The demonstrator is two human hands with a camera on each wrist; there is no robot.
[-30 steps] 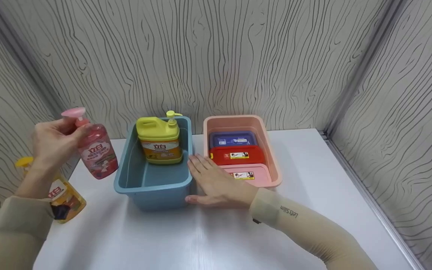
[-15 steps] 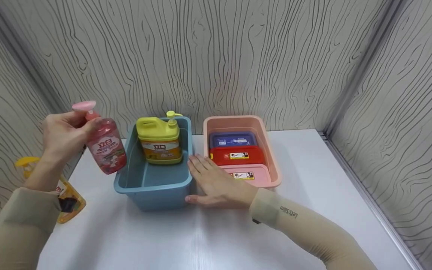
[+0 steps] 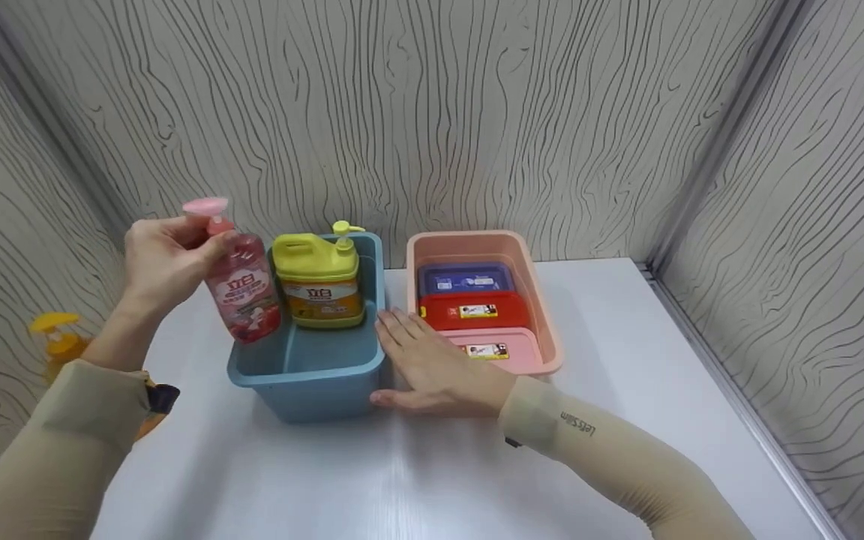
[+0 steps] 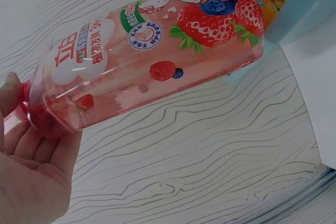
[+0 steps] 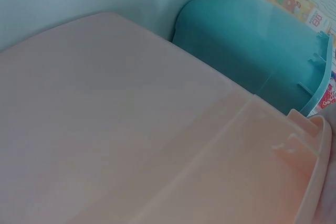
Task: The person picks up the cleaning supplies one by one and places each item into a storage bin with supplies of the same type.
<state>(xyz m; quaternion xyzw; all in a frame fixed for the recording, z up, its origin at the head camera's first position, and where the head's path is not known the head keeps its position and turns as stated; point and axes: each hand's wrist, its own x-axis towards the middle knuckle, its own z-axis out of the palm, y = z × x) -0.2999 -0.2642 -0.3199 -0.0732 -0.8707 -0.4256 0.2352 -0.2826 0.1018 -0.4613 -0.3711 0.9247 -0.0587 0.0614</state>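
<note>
In the head view my left hand [image 3: 166, 262] grips a pink pump bottle of liquid soap [image 3: 246, 291] by its neck. The bottle tilts, its base just inside the left rim of a blue bin [image 3: 319, 401]. Up close, the left wrist view has the bottle's strawberry label [image 4: 157, 40], with thumb and fingers around the neck. A yellow pump jug [image 3: 319, 259] stands at the back of the bin. My right hand [image 3: 443, 375] lies with straight fingers at the bin's right rim, partly over a peach bin [image 3: 544, 322].
Inside the peach bin are purple [image 3: 469, 279], red [image 3: 477, 309] and pink [image 3: 511, 345] flat lids. An orange pump bottle [image 3: 64, 345] stands at the left of the white table [image 3: 312, 480], partly hidden by my left forearm. Patterned panels [image 3: 439, 127] enclose the table.
My left hand has carried the pink bottle rightward, from beside the blue bin to over its left rim. The left forearm now hides more of the orange bottle. My right hand stays put.
</note>
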